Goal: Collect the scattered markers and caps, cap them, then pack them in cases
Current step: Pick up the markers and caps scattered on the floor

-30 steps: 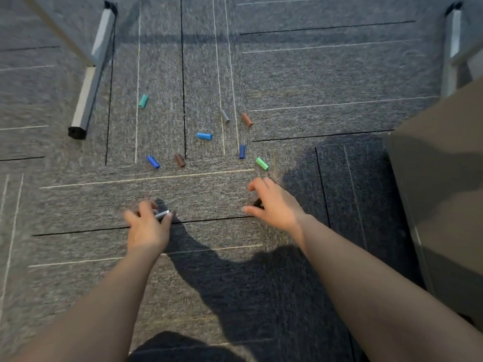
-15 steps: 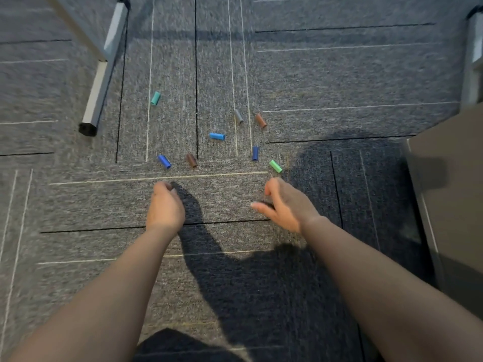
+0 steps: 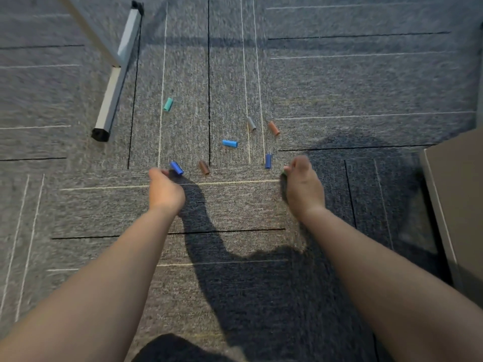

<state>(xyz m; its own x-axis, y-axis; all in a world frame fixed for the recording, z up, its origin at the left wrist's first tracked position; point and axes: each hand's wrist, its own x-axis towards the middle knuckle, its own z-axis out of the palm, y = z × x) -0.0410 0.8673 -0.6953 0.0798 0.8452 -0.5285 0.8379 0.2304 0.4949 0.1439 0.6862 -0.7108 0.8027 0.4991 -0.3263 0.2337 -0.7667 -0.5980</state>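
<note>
Loose marker caps lie on the grey carpet: teal [image 3: 168, 104], grey [image 3: 251, 124], orange-brown [image 3: 274, 128], light blue [image 3: 230, 143], dark blue [image 3: 268, 161], brown [image 3: 203, 167] and another dark blue [image 3: 177, 168]. My left hand [image 3: 166, 189] is curled into a fist just beside that last blue cap; what it holds is hidden inside. My right hand [image 3: 303, 186] reaches down over the green cap [image 3: 284, 174], thumb and fingertips closing round it, so only a sliver of green shows. A dark shape runs along that palm's left edge; I cannot tell what it is.
A grey metal table foot [image 3: 115, 82] with black end caps lies on the carpet at the upper left. A brown-grey cabinet side [image 3: 457, 205] stands at the right edge. My shadow falls across the carpet between my arms.
Both hands moved forward toward the caps. The marker showing in my left hand a second ago is now hidden in the fist. My right hand has reached the green cap and covers it.
</note>
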